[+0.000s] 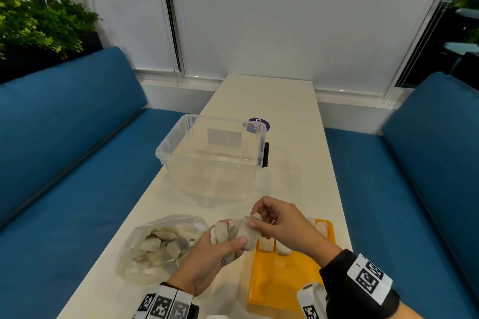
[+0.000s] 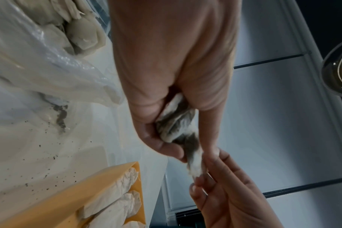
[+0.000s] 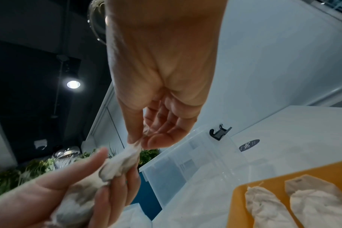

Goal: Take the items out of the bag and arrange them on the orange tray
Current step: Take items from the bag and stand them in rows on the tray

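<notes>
A clear plastic bag [image 1: 145,246] of greyish tea bags lies open on the white table at the lower left. My left hand [image 1: 207,259] grips a bunch of tea bags [image 1: 233,233] just above the table, between the bag and the orange tray [image 1: 280,280]. My right hand [image 1: 280,223] pinches the top end of one tea bag [image 3: 125,158] from that bunch between thumb and fingertips. Several tea bags [image 3: 263,205] lie side by side at the far end of the tray [image 3: 279,182]. In the left wrist view the pinched tea bag [image 2: 193,163] stretches between both hands.
An empty clear plastic box [image 1: 212,155] stands on the table beyond my hands, with a purple round sticker [image 1: 259,124] behind it. Dark crumbs [image 2: 61,114] lie on the table by the bag. Blue sofa cushions [image 1: 64,150] flank the narrow table on both sides.
</notes>
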Demonstrator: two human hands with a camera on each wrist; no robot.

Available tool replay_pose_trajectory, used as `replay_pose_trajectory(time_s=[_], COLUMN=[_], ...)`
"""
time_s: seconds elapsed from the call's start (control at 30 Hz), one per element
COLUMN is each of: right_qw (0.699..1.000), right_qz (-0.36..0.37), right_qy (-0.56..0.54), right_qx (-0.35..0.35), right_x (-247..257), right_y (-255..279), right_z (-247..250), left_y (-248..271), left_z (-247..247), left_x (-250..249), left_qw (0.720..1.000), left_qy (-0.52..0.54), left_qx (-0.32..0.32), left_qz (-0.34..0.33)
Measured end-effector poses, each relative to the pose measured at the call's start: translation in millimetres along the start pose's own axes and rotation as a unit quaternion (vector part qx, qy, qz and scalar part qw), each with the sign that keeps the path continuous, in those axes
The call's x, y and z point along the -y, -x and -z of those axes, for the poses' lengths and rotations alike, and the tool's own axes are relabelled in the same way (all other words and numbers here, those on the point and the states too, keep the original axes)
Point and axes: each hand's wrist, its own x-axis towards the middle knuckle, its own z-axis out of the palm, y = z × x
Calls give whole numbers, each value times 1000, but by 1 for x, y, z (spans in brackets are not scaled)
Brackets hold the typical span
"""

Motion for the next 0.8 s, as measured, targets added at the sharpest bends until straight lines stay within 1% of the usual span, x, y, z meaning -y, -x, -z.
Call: replay_pose_trajectory(time_s=[0.07, 0.2, 0.33, 0.43, 0.53, 0.6, 0.63, 0.67, 0.8], right_qw=[1000, 999, 997, 991, 986, 983, 982, 982, 981], right_qz=[9, 17, 32, 52, 53, 54, 52, 45, -6], right_qy=[29, 36, 70, 109, 151, 150, 146, 146, 175], right_qx=[-1, -23, -20, -57, -50, -87, -105, -110, -80], right_x=[1, 4, 11, 13, 11, 6, 3, -1, -20], right_y=[0, 0, 2, 4, 5, 6, 7, 7, 9], right_z=[-2, 3, 4, 5, 6, 10, 14, 17, 33], left_y=[-2, -4, -3, -3, -4, -5, -5, -5, -6], left_z=[1, 4, 5, 5, 4, 4, 5, 5, 7], left_x=[1, 2, 2, 2, 1, 0, 0, 0, 2], left_qw=[1000, 999, 998, 998, 996, 994, 993, 992, 992], left_qy=[-16, -26, -37, -22, -3, 3, 6, 10, 25], left_qx=[-15, -41, -43, -57, -86, -108, -114, -118, -113], left_qz=[-3, -11, -7, 0, 16, 27, 30, 32, 45])
